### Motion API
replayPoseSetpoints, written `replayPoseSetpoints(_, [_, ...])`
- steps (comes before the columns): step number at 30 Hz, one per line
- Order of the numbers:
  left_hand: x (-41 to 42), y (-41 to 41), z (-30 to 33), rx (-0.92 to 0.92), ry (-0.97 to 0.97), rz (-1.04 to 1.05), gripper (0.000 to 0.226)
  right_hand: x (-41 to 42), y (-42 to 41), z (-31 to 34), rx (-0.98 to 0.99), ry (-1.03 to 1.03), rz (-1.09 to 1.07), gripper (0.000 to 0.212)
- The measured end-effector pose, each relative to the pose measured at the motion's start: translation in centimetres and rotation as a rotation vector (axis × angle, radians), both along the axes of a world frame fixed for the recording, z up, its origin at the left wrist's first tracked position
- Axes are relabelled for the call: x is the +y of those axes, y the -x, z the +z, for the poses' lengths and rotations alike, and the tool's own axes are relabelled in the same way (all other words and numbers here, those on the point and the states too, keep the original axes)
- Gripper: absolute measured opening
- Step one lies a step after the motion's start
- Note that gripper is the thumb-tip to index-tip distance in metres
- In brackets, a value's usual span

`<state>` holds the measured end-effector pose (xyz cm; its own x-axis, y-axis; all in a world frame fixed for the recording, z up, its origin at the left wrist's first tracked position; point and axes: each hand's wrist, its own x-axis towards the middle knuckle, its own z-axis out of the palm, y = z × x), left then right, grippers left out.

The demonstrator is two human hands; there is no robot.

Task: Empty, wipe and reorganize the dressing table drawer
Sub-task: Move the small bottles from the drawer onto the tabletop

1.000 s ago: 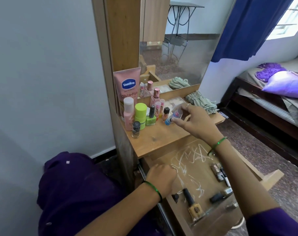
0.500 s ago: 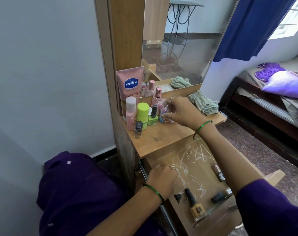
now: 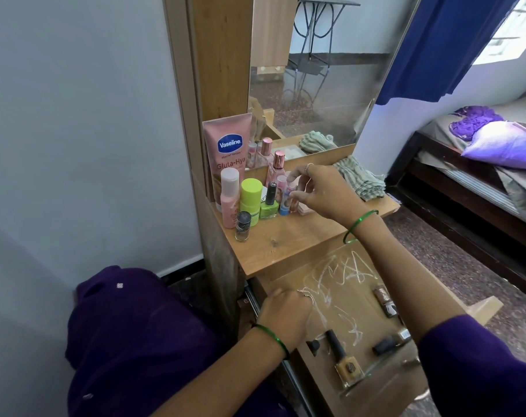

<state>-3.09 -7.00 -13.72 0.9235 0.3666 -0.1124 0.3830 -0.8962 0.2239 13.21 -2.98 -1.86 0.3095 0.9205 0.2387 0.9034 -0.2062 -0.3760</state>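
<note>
The dressing table drawer (image 3: 355, 299) is pulled open, its wooden floor marked with white scribbles. In it lie a yellow nail polish (image 3: 348, 368), a dark cap (image 3: 314, 346), a dark lipstick (image 3: 386, 345) and two small brown items (image 3: 384, 300). My left hand (image 3: 286, 317) grips the drawer's left edge. My right hand (image 3: 320, 192) reaches over the table top (image 3: 289, 245) and pinches a small blue-based bottle (image 3: 284, 204), which stands among the other cosmetics. A striped green cloth (image 3: 359, 182) lies behind that hand.
On the table top stand a pink Vaseline tube (image 3: 228, 152), a pink bottle (image 3: 229, 197), a lime container (image 3: 251, 200), a green nail polish (image 3: 269, 206) and a small dark bottle (image 3: 242, 225). The mirror (image 3: 316, 70) rises behind. A bed (image 3: 481, 164) is at right.
My right hand carried the small blue-based bottle left across the table top and stood it beside the green nail polish. My left hand stayed on the drawer edge.
</note>
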Motion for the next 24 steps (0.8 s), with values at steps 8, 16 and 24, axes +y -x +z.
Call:
replayPoseSetpoints(8, [-0.1, 0.0, 0.1, 0.010, 0.013, 0.017, 0.016, -1.7, -0.2, 0.4, 0.055, -0.074, -0.001, 0.019])
replayPoseSetpoints(16, [-0.2, -0.5, -0.4, 0.042, -0.021, 0.021, 0.019, -11.0, -3.6, 0.5, 0.092, -0.116, -0.252, 0.013])
replayPoseSetpoints(24, [-0.7, -0.9, 1.0, 0.123, -0.124, -0.025, 0.021, -18.7, -6.6, -6.1, 0.147, 0.269, -0.536, 0.010])
